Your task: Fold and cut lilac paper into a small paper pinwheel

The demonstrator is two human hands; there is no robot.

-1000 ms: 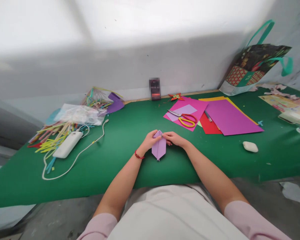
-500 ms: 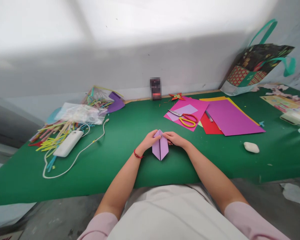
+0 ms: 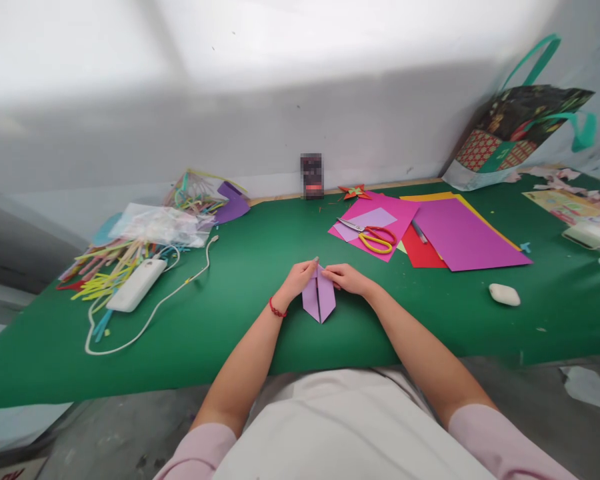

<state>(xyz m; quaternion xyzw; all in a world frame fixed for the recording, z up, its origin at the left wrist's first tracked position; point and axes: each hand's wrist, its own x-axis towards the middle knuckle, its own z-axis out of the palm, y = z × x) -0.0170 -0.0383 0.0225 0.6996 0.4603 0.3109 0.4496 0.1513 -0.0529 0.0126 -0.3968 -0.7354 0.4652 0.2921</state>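
Between my hands is a folded sheet of lilac paper [image 3: 326,298], its two flaps meeting along a dark slit and its lower end pointed toward me. The fingers of my left hand [image 3: 300,277] pinch its upper left part. My right hand [image 3: 349,276] grips the upper right edge, thumb on top. My fingertips partly hide the paper's top end. Just beyond the hands lie scissors [image 3: 377,248] with red and yellow handles, on magenta paper [image 3: 404,212] and a smaller lilac sheet [image 3: 369,219].
Purple paper [image 3: 473,233] covers red and yellow sheets, with a pen [image 3: 420,231] beside it. A white oval case [image 3: 505,295] lies to the right. On the left are a white power bank [image 3: 137,285], its cable and paper strips [image 3: 97,283]. A bag [image 3: 515,137] stands behind.
The top of the lilac paper, pointed and flat before, is now partly covered by my fingers and looks folded over. Both hands have shifted only slightly.
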